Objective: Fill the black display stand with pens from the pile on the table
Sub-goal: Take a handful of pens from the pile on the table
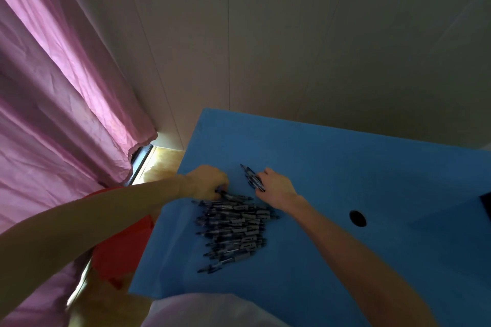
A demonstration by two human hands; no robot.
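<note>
Head view shows the left hand (206,182) gripping a pen at the far end of the pile (235,231) mid-desk (345,167), the right hand (276,188) holding several pens (252,176); black stand unseen; gather tips aligned before loading.

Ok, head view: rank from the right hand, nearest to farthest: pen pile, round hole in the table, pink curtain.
From the right hand:
1. Pen pile, just below-left of it.
2. Round hole, off to its right in the blue table.
3. Pink curtain, far left, beyond the table edge.
</note>
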